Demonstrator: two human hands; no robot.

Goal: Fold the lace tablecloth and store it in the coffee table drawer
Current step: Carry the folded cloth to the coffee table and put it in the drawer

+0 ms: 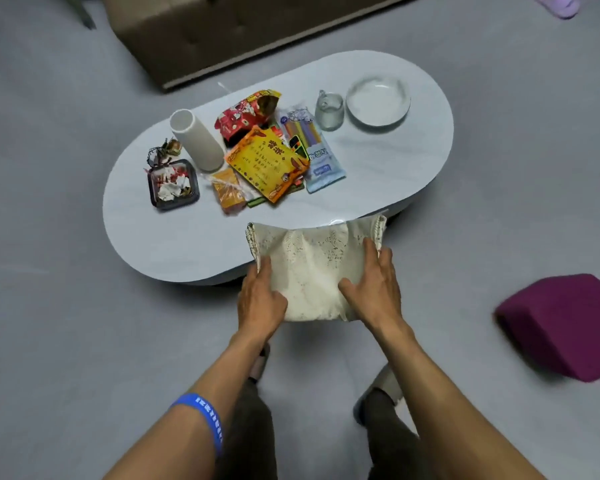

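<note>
You held the folded lace tablecloth (312,271) between both hands at the near edge of the counter (174,244), its far part lying on or just over the oval top and its near part hanging out past the rim toward you. The bundle's long axis ran away from you, so your left hand (260,299) pressed its left flank and your right hand (374,289) its right flank, about equally close. On each hand the fingers (371,251) were spread and laid flat against the cloth, thumbs over the top, clamping it from the sides rather than pinching it. No drawer showed from this angle; I judge it sat under the top, behind the cloth, so you would have had to free one hand to reach it. Farther back the counter carried snack bags (267,161), a white cup (196,140), a glass jug (329,110), a bowl (378,100) and a small tray (174,185). Grey floor surrounded it, with a purple cushion (561,323) at your right and a brown sofa (222,32) beyond.
</note>
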